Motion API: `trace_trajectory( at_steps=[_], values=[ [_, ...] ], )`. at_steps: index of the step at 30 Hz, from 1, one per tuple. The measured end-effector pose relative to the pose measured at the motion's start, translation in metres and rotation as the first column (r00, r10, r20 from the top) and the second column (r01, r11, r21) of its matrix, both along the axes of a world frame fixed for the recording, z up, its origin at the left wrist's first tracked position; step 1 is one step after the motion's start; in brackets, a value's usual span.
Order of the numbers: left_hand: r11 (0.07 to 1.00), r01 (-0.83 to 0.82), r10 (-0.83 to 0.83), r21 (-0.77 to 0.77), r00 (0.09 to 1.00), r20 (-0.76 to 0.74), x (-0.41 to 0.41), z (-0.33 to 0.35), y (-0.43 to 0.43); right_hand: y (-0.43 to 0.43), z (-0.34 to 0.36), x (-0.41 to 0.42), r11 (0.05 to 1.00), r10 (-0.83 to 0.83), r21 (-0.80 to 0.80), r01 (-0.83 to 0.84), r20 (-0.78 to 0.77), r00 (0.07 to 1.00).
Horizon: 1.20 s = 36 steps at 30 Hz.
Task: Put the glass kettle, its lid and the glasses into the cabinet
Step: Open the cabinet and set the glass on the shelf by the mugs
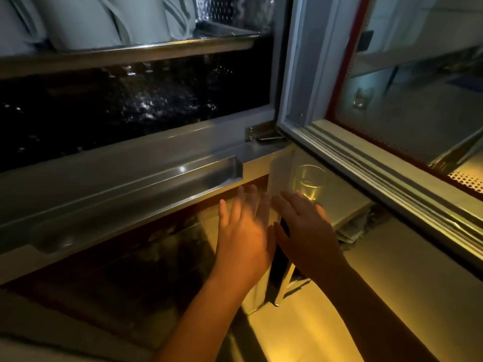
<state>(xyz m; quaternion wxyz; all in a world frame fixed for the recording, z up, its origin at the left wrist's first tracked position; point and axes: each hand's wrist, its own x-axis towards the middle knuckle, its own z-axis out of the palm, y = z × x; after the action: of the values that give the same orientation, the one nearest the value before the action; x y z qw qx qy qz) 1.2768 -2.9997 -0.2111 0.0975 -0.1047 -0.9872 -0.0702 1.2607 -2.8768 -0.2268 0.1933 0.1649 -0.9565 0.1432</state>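
A clear drinking glass (pixel 310 181) stands upright on a pale surface below the open upper door, to the right of the cabinet. My right hand (pixel 308 236) reaches toward it with straight fingers, and the fingertips are at the glass's base. It holds nothing. My left hand (pixel 243 231) is spread flat with straight fingers just left of the right hand, in front of the dark lower compartment (pixel 136 270). A narrow dark door edge (pixel 279 259) runs between the two hands. The kettle and its lid are not in view.
White mugs (pixel 78 19) hang on the upper shelf over a dark cabinet interior. The glass-paned upper door (pixel 392 105) is swung open to the right, its frame overhanging the glass. A steel handle channel (pixel 146 184) crosses above the lower compartment. Folded cloths (pixel 352 228) lie to the right.
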Motion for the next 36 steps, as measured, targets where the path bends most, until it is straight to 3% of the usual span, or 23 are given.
trace_trajectory(
  at_steps=[5, 7, 13, 17, 21, 27, 30, 36],
  values=[
    [0.995, 0.097, -0.097, -0.029, 0.995, -0.007, -0.027, -0.029, 0.015, 0.014, -0.027, -0.023, 0.996, -0.071, -0.044, 0.072, 0.036, 0.997],
    [0.983, 0.167, -0.166, 0.08, 0.986, -0.02, -0.033, -0.039, 0.019, 0.021, -0.043, -0.032, 0.995, -0.081, -0.054, 0.084, 0.065, 0.995],
    [0.939, 0.305, -0.264, 0.159, 0.935, -0.238, -0.058, -0.08, 0.019, 0.03, -0.067, -0.046, 0.979, -0.205, 0.034, 0.203, 0.064, 0.977],
    [0.935, 0.336, -0.29, 0.117, 0.909, -0.299, -0.076, -0.096, 0.027, 0.032, -0.08, -0.052, 0.957, -0.27, 0.11, 0.269, -0.006, 0.963],
    [0.935, 0.34, -0.294, 0.102, 0.903, -0.313, -0.094, -0.109, 0.04, 0.037, -0.096, -0.062, 0.926, -0.366, 0.066, 0.373, -0.096, 0.926],
    [0.894, 0.441, -0.347, 0.086, 0.798, -0.492, -0.11, -0.134, 0.054, 0.057, -0.106, -0.079, 0.91, -0.414, -0.001, 0.414, -0.005, 0.91],
    [0.854, 0.508, -0.351, 0.111, 0.722, -0.596, -0.116, -0.146, 0.064, 0.064, -0.102, -0.086, 0.897, -0.44, 0.061, 0.437, 0.05, 0.896],
    [0.884, 0.467, -0.368, 0.029, 0.733, -0.571, -0.147, -0.156, 0.08, 0.077, -0.108, -0.099, 0.881, -0.473, 0.012, 0.473, -0.003, 0.881]
  ],
)
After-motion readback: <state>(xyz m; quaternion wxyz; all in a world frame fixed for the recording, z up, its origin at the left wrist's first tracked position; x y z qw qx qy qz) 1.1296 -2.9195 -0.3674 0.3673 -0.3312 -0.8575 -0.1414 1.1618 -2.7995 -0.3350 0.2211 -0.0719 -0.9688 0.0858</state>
